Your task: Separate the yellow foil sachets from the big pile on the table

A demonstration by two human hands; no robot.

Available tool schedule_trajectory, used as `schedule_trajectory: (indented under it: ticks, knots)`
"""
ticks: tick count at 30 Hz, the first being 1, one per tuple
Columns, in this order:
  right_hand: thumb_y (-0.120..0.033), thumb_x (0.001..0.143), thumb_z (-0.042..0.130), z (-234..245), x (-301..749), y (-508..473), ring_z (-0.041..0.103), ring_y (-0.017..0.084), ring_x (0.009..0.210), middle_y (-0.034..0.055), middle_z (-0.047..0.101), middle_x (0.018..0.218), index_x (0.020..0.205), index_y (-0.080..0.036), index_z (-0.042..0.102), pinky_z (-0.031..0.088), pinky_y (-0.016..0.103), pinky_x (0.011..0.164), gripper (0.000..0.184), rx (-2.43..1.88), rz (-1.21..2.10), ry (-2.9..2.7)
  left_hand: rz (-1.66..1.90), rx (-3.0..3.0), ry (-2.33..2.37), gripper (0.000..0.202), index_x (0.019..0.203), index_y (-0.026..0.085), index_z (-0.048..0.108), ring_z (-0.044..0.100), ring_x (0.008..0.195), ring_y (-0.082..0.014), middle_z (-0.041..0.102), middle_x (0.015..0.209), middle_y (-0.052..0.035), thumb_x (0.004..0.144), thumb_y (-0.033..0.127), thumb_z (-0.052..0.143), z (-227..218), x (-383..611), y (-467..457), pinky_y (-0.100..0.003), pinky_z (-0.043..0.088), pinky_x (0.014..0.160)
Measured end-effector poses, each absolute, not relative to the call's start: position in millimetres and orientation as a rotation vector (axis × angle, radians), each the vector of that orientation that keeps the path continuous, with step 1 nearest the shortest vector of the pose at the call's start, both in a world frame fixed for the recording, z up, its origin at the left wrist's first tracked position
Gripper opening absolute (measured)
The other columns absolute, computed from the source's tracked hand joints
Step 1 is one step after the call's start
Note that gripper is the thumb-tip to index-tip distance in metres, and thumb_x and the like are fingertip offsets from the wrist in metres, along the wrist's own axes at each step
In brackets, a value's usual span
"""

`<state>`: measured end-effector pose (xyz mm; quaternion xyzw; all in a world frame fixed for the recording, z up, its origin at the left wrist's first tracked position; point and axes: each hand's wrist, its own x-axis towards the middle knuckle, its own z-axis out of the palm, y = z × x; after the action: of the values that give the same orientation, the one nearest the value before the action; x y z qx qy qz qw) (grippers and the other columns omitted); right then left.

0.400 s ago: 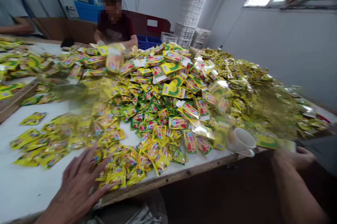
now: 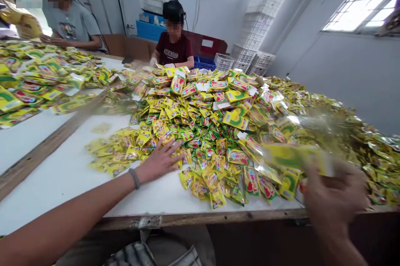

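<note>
My left hand point(image 2: 161, 158), with a grey band at its wrist, lies palm down with fingers spread at the edge of the small yellow sachets point(image 2: 133, 149). Its fingertips touch or hover just over them; I cannot tell which. At the right, my right hand point(image 2: 334, 193) is closed on a flat yellow and green carton point(image 2: 281, 156), blurred by motion, above the table's front part. Green and red sachets point(image 2: 195, 143) lie heaped between my hands. Printed cartons, one of them upright-facing point(image 2: 251, 180), lie left of my right hand.
A wooden strip point(image 2: 53, 141) divides the white tabletop point(image 2: 37, 191). Cartons are piled at the left and a large heap of yellow packets point(image 2: 325, 103) rises at the right. Two people point(image 2: 175, 47) sit across the table. White crates point(image 2: 258, 20) stand stacked by the wall.
My left hand has moved forward and right over the sachets. My right hand has lifted the carton from beside the white cup up and inward. The view has turned left.
</note>
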<state>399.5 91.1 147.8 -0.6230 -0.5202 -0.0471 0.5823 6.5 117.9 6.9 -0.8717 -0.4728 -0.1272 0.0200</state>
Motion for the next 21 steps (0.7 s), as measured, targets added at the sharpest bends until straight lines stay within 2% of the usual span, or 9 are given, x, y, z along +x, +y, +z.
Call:
schedule_trajectory:
  ticks: [1, 2, 4, 6, 9, 11, 15, 18, 21]
  knots:
    - [-0.048, 0.076, 0.074, 146, 372, 90, 0.065, 0.027, 0.086, 0.0118, 0.065, 0.101, 0.106, -0.026, 0.061, 0.051, 0.042, 0.073, 0.039, -1.335, -0.135, -1.283, -0.402, -2.638, -1.515, 0.050, 0.137, 0.040, 0.050, 0.024, 0.143, -0.0394, 0.034, 0.155, -0.0115, 0.088, 0.036, 0.061, 13, -1, 133, -0.067, 0.010, 0.112]
    - [-0.045, 0.078, 0.072, 143, 346, 90, 0.066, 0.024, 0.082, 0.0094, 0.066, 0.097, 0.104, -0.023, 0.062, 0.053, 0.040, 0.072, 0.036, -1.267, -0.086, -1.377, -0.421, -2.567, -1.577, 0.048, 0.134, 0.037, 0.055, 0.023, 0.143, -0.0411, 0.034, 0.154, -0.0129, 0.087, 0.032, 0.062, 19, -8, 145, -0.069, 0.009, 0.111]
    - [-0.037, 0.082, 0.069, 138, 303, 93, 0.065, 0.021, 0.080, 0.0072, 0.067, 0.095, 0.103, -0.020, 0.062, 0.053, 0.036, 0.072, 0.029, -1.213, -0.002, -1.538, -0.521, -2.416, -1.724, 0.043, 0.129, 0.033, 0.060, 0.022, 0.142, -0.0450, 0.032, 0.154, -0.0159, 0.086, 0.028, 0.063, 35, -18, 160, -0.072, 0.010, 0.108]
    - [-0.032, 0.085, 0.065, 131, 268, 100, 0.064, 0.019, 0.081, 0.0068, 0.066, 0.098, 0.108, -0.020, 0.059, 0.052, 0.032, 0.070, 0.026, -1.163, 0.217, -1.636, -0.748, -2.258, -1.855, 0.045, 0.131, 0.029, 0.059, 0.022, 0.141, -0.0464, 0.030, 0.155, -0.0180, 0.087, 0.034, 0.061, 49, -20, 157, -0.073, 0.014, 0.107]
    - [-0.028, 0.085, 0.061, 115, 222, 112, 0.061, 0.016, 0.073, 0.0044, 0.066, 0.095, 0.108, -0.022, 0.057, 0.050, 0.029, 0.065, 0.024, -1.203, 0.425, -1.699, -1.145, -2.191, -1.816, 0.069, 0.141, 0.020, 0.047, 0.027, 0.141, -0.0409, 0.032, 0.153, -0.0191, 0.083, 0.054, 0.061, 56, -9, 128, -0.062, 0.023, 0.112]
    - [-0.027, 0.084, 0.060, 104, 190, 121, 0.059, 0.015, 0.068, 0.0022, 0.066, 0.089, 0.105, -0.022, 0.057, 0.049, 0.028, 0.062, 0.022, -1.231, 0.553, -1.711, -1.248, -2.338, -1.695, 0.084, 0.144, 0.016, 0.040, 0.034, 0.138, -0.0372, 0.038, 0.150, -0.0195, 0.077, 0.062, 0.063, 51, 3, 108, -0.055, 0.029, 0.113]
    - [-0.034, 0.083, 0.061, 90, 141, 141, 0.059, 0.015, 0.064, -0.0005, 0.063, 0.079, 0.107, -0.022, 0.054, 0.048, 0.026, 0.059, 0.028, -1.114, 0.949, -1.706, -1.450, -2.404, -1.935, 0.062, 0.141, 0.011, 0.042, 0.051, 0.126, -0.0305, 0.054, 0.137, -0.0181, 0.089, 0.044, 0.049, 30, 10, 97, -0.047, 0.043, 0.105]
    - [-0.045, 0.089, 0.054, 81, 138, 165, 0.063, 0.018, 0.074, 0.0024, 0.064, 0.083, 0.115, -0.021, 0.051, 0.050, 0.029, 0.066, 0.036, -1.088, 0.995, -1.735, -1.667, -2.239, -2.328, 0.053, 0.124, 0.012, 0.059, 0.059, 0.116, -0.0304, 0.064, 0.124, -0.0158, 0.087, 0.048, 0.047, 24, -6, 110, -0.044, 0.047, 0.100]
    - [-0.038, 0.085, 0.063, 61, 159, 195, 0.058, 0.027, 0.105, 0.0108, 0.065, 0.111, 0.125, -0.021, 0.053, 0.045, 0.041, 0.089, 0.045, -1.267, 0.544, -1.980, -1.896, -2.153, -2.593, 0.054, 0.109, 0.017, 0.066, 0.065, 0.103, -0.0289, 0.071, 0.110, -0.0101, 0.081, 0.061, 0.053, 27, -20, 119, -0.039, 0.050, 0.092]
